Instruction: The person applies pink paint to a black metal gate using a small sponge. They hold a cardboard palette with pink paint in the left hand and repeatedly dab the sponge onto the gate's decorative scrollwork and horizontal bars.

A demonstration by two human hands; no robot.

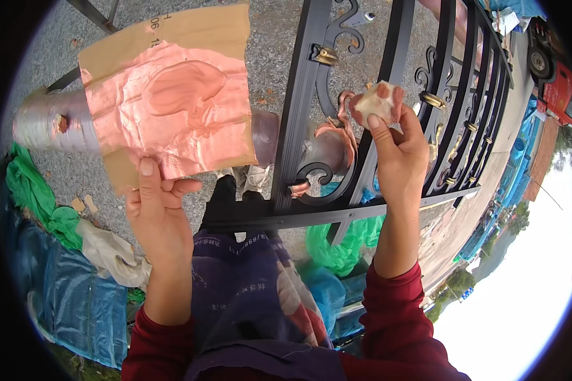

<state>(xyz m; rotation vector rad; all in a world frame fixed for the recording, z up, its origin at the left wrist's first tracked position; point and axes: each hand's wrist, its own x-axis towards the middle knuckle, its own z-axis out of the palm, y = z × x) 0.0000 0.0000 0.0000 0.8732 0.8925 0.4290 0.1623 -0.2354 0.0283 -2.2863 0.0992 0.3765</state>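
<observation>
My left hand (162, 219) holds a piece of cardboard (225, 35) by its lower edge, thumb on top. Glossy copper-pink paint (184, 89) covers most of the board, thickest in a smeared pool near the middle. Between thumb and fingers of my right hand (397, 152) is a pale sponge pad (380, 105) stained with the same paint. It is close to a black metal railing panel (292, 120) with scrolls and gold collars. Near the pad, a leaf-shaped ornament (346, 140) on the panel is copper-coloured; I cannot tell whether the pad touches it.
A plastic-wrapped roll (51, 124) runs crosswise behind the cardboard and panel. Green plastic (32, 184), a pale cloth (111, 254) and a blue sheet (76, 298) lie at left. More green plastic (337, 247) sits below the panel. A red vehicle (565, 95) stands far right.
</observation>
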